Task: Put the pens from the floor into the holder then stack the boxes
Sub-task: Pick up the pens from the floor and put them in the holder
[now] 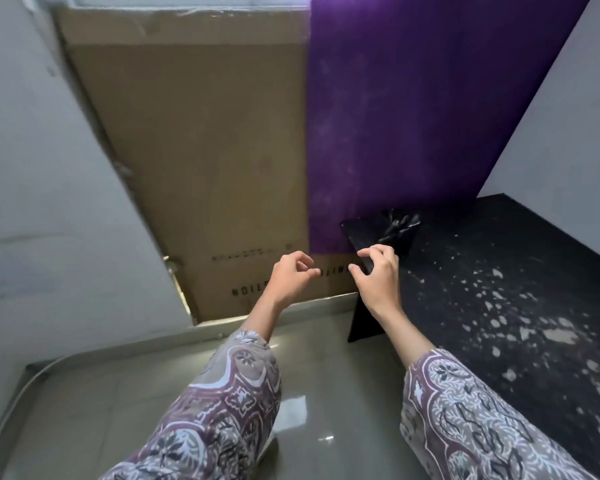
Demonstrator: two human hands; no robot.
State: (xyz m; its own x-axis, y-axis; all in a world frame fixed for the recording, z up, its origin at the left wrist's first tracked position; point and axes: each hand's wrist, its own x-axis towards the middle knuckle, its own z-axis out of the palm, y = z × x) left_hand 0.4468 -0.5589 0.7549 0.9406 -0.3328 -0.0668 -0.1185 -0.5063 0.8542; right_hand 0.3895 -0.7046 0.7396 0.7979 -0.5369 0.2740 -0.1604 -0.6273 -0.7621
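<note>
A small black box [392, 226] with something dark and crumpled on top stands at the near left corner of a black speckled ledge [499, 289]. My right hand [378, 275] hovers at that box's near corner with fingers curled and apart; I cannot tell whether they touch it. My left hand [291, 275] is raised beside it, in front of a tall cardboard box [201, 150], fingers loosely curled with nothing in them. No pens and no holder are in view.
The cardboard box leans against the back wall, beside a purple panel [413, 116]. A white wall [49, 202] closes the left side. Glossy grey floor tiles [326, 375] lie below my arms. The ledge is littered with pale flakes.
</note>
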